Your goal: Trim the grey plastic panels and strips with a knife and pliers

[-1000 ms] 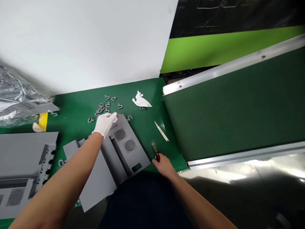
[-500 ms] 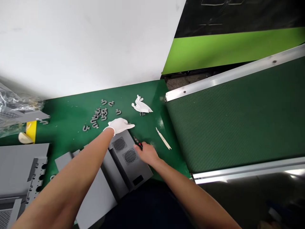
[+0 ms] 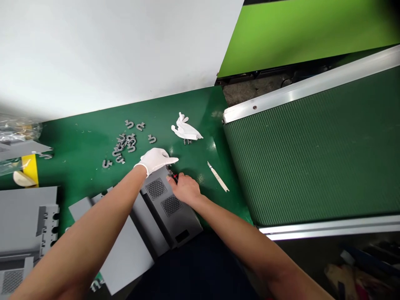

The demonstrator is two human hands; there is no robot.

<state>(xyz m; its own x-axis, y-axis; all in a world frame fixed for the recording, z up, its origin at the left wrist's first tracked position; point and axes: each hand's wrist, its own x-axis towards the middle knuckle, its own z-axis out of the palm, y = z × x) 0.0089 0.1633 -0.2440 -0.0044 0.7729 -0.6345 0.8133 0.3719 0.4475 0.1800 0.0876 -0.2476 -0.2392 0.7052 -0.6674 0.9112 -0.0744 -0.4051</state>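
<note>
My left hand (image 3: 155, 161), in a white glove, grips the far edge of a grey plastic housing panel (image 3: 167, 221) with vent grilles. One of its fingers points out to the right. My bare right hand (image 3: 186, 191) is closed round a small pair of cutting pliers (image 3: 175, 178) with red and black handles. The jaws lie at the panel's far right corner, close to the gloved fingertips, and are partly hidden. Grey U-shaped plastic pieces (image 3: 125, 143) lie in a loose group beyond my left hand.
A white glove (image 3: 186, 128) and a craft knife (image 3: 218, 176) lie on the green table (image 3: 93, 112). Another grey panel (image 3: 21, 216) rests at the left, near plastic-wrapped parts (image 3: 18, 133) and yellow tape (image 3: 30, 168). A ribbed green conveyor (image 3: 312, 158) adjoins on the right.
My right hand has moved up and left with the pliers, bringing the jaws to the panel's corner by my left hand. The view has shifted slightly.
</note>
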